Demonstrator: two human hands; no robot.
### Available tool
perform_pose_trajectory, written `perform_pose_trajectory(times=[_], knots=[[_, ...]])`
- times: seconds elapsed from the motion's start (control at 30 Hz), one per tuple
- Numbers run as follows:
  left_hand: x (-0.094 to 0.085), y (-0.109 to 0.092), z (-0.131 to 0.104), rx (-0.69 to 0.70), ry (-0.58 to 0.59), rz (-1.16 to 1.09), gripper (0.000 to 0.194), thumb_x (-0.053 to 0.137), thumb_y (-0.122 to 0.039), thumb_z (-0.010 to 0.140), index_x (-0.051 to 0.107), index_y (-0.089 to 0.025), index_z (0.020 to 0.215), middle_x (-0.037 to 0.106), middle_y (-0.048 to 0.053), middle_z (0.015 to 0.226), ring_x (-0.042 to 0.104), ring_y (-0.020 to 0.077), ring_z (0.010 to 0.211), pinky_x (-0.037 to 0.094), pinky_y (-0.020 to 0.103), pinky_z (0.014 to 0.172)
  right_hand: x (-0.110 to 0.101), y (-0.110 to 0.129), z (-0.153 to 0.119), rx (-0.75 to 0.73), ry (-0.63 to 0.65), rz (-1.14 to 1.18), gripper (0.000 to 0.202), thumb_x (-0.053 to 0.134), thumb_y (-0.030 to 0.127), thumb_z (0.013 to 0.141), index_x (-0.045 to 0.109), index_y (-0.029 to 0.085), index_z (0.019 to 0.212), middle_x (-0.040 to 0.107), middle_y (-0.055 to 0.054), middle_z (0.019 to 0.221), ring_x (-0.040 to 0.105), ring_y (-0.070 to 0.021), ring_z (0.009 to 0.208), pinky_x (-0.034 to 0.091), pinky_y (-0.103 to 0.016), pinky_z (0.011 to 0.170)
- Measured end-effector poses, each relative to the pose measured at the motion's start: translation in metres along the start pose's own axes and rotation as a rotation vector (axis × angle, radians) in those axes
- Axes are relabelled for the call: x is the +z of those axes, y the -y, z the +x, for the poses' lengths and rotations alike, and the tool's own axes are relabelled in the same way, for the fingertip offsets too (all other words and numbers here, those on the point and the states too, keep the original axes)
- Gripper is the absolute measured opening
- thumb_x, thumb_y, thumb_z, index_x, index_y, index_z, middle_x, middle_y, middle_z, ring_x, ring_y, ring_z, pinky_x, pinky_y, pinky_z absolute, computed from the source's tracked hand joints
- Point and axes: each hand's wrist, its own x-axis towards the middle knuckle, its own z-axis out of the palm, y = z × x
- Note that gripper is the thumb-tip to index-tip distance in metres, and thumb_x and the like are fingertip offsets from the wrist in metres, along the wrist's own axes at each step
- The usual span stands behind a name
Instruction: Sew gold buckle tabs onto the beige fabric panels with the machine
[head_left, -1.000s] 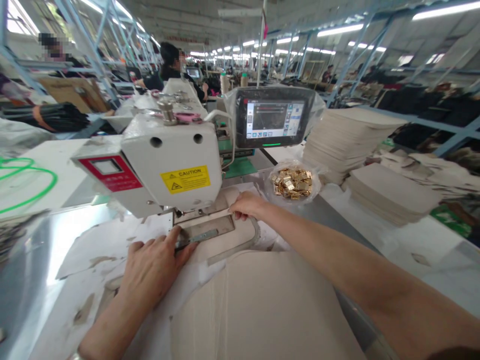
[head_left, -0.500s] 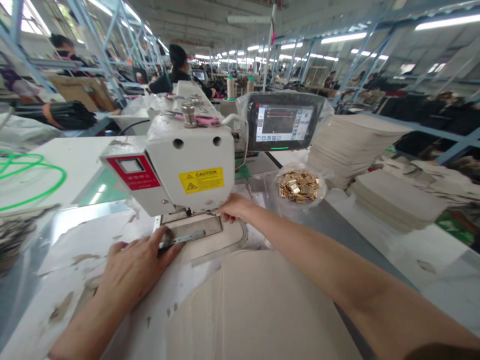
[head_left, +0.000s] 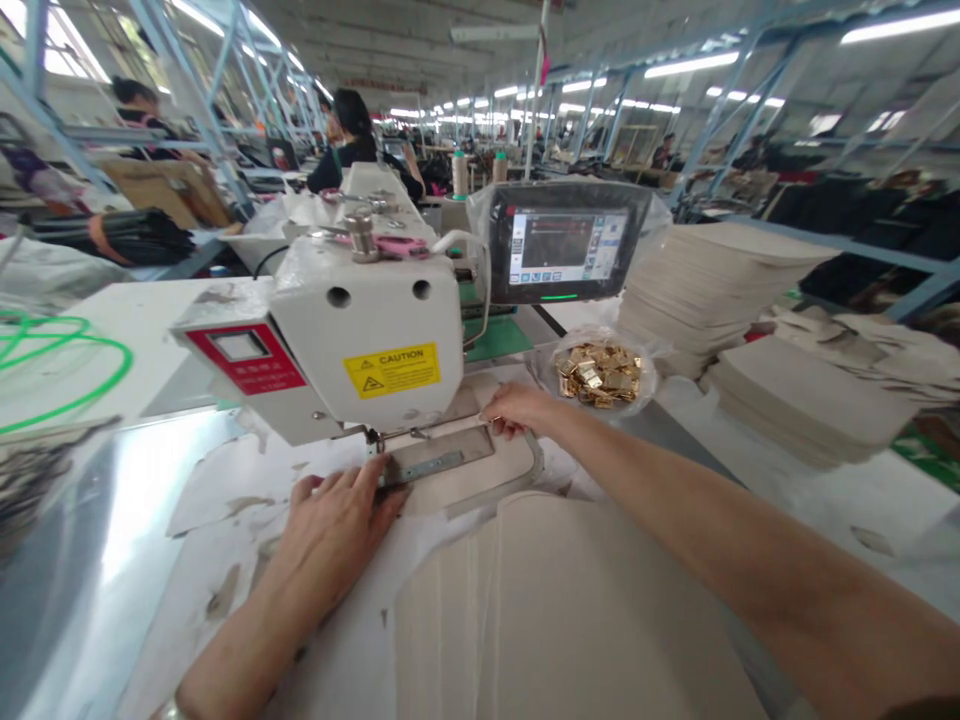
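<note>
Beneath the sewing machine head [head_left: 390, 330] lies a flat metal clamp frame [head_left: 439, 455] over a beige rounded panel [head_left: 480, 482]. My left hand [head_left: 337, 525] rests at the left end of the frame, fingers spread and lying down, thumb apart over the panel's edge. At the frame's right end my right hand [head_left: 517, 408] is closed in a pinch; what its fingertips hold is hidden. A stack of beige panels [head_left: 577, 600] lies close in front of the frame.
A plastic-lined bowl of gold metal pieces [head_left: 600, 375] stands right of the machine, near a display [head_left: 566, 245]. Tall stacks of beige panels [head_left: 697, 290] rise behind it at right. Green tubing [head_left: 112, 370] curls at left. Co-workers sit further back.
The clamp frame and panel have shifted right relative to the machine head, with both my hands moving along at its ends. The view has also turned slightly.
</note>
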Motion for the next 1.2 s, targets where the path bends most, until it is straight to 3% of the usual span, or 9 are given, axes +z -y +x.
perform_pose_trajectory(times=[0.23,0.43,0.73,1.0,1.2], knots=[[0.004,-0.016,0.005,0.078,-0.061,-0.051,0.044,0.035,-0.044,0.098,0.056,-0.017,0.126,0.070,0.015,0.116,0.066,0.0329,0.105,0.038,0.054,0.097,-0.026,-0.019,0.000,0.017,-0.072,0.001,0.019,0.067,0.013,0.074,0.057,0.014,0.058,0.057,0.001,0.042,0.048,-0.0089,0.034,0.033,-0.019,0.035],[0.004,-0.033,0.013,0.123,-0.038,-0.045,0.041,0.039,-0.038,0.098,0.055,-0.017,0.130,0.070,0.014,0.115,0.065,0.0331,0.107,0.039,0.053,0.095,-0.043,-0.028,-0.009,0.005,-0.103,0.031,0.017,0.067,0.013,0.074,0.058,0.014,0.060,0.056,0.001,0.041,0.048,-0.0081,0.036,0.033,-0.018,0.037],[0.002,-0.031,0.006,0.112,-0.063,-0.093,0.038,0.043,-0.033,0.095,0.056,-0.013,0.125,0.070,0.015,0.114,0.064,0.0318,0.107,0.039,0.053,0.098,-0.041,-0.024,-0.012,0.019,-0.102,0.050,0.025,0.065,0.011,0.079,0.054,0.015,0.057,0.056,0.002,0.043,0.048,-0.0079,0.034,0.033,-0.019,0.038],[0.000,-0.034,-0.021,0.163,-0.070,-0.262,0.029,0.039,-0.036,0.095,0.062,-0.019,0.099,0.072,0.008,0.091,0.067,0.0259,0.087,0.049,0.041,0.081,-0.039,-0.034,-0.025,-0.017,-0.081,0.070,0.023,0.065,0.010,0.077,0.054,0.015,0.057,0.056,0.002,0.043,0.048,-0.0074,0.035,0.037,-0.018,0.039],[-0.009,-0.047,-0.030,0.115,0.020,-0.332,0.028,0.036,-0.037,0.095,0.060,-0.023,0.092,0.072,0.005,0.082,0.069,0.0228,0.078,0.048,0.033,0.070,-0.048,-0.027,-0.022,-0.122,-0.231,-0.143,0.017,0.068,0.014,0.074,0.060,0.014,0.060,0.058,0.002,0.045,0.048,-0.0065,0.036,0.035,-0.017,0.038]])
